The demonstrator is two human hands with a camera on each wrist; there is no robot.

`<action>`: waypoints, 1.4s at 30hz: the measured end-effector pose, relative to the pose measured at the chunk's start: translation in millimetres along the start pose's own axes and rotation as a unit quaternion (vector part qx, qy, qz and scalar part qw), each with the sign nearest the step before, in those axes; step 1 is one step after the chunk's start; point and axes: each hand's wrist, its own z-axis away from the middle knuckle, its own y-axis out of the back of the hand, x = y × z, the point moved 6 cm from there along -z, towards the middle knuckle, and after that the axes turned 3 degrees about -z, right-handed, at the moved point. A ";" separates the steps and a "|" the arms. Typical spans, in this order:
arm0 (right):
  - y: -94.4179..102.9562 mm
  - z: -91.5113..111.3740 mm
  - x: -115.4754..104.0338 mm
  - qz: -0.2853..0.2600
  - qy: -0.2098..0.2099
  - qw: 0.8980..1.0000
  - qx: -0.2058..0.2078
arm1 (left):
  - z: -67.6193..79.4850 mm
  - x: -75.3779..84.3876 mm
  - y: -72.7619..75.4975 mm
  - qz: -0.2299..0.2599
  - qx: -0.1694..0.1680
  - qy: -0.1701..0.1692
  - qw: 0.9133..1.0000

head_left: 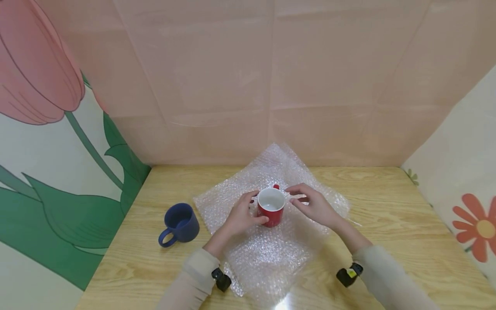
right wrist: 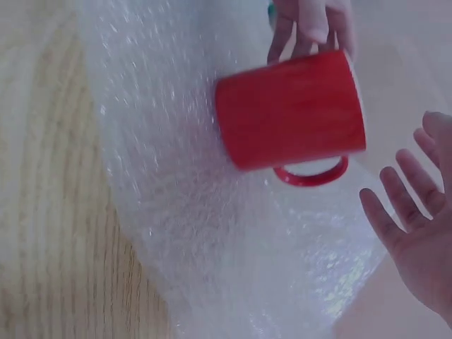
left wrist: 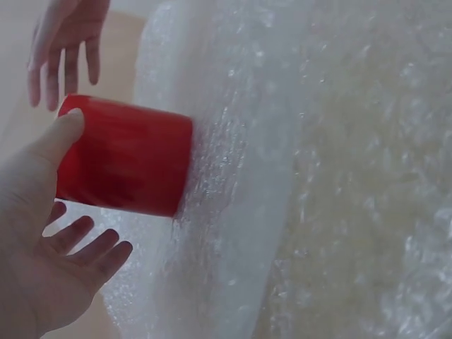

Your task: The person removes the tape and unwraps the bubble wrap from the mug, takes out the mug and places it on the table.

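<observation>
A red mug [head_left: 271,217] with a white inside stands upright on a sheet of bubble wrap [head_left: 267,249]. My left hand [head_left: 241,213] is at its left side, thumb over the red wall and the other fingers spread loosely beside it. In the left wrist view the thumb of that left hand [left wrist: 42,233] overlaps the mug near its rim. To the right of the mug, my right hand [head_left: 315,206] has loosely bent fingers and nothing in them. The mug's handle [right wrist: 314,176] faces the back right, a short way from the right fingertips.
A dark blue mug [head_left: 184,224] stands left of the wrap, handle toward the front left. The wooden table [head_left: 387,215] backs onto a pink sheet [head_left: 217,86]. Flower-printed sheets [head_left: 469,172] hang at both sides. Each wrist wears a small black camera [head_left: 221,280].
</observation>
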 end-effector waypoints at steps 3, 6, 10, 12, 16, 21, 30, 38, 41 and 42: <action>2.0 -4.8 11.0 -0.001 -0.033 0.999 0.009 | 0.6 -2.5 -4.7 0.012 0.001 0.011 1.000; 1.6 -8.5 23.2 -0.011 -0.058 0.998 0.014 | 0.2 -3.0 -9.0 0.031 -0.003 0.012 0.999; -1.6 -12.7 44.4 -0.028 -0.081 0.996 0.018 | -0.6 -1.9 -13.9 0.060 -0.012 0.008 0.998; -5.0 -14.8 59.3 -0.028 -0.089 0.996 0.017 | -1.0 -1.4 -15.6 0.069 -0.013 0.007 0.998; -14.7 -19.5 85.8 -0.024 -0.087 0.996 0.012 | -1.6 0.1 -17.8 0.078 -0.004 -0.001 0.997; -25.1 -23.8 98.1 -0.033 -0.086 0.996 0.001 | -2.4 1.6 -21.1 0.087 0.013 -0.004 0.996; -33.6 -29.1 102.9 -0.023 -0.098 0.995 -0.015 | -4.1 3.9 -27.4 0.036 0.041 0.022 0.998; -33.7 -32.2 81.4 -0.060 -0.101 0.992 -0.053 | -3.9 1.3 -28.6 0.013 0.056 0.066 0.996; -36.8 -32.6 93.7 -0.058 -0.113 0.990 -0.064 | -4.3 0.5 -28.0 0.019 0.061 0.073 0.995; -37.6 -32.8 98.9 -0.059 -0.117 0.989 -0.063 | -4.6 0.3 -27.8 0.020 0.064 0.072 0.995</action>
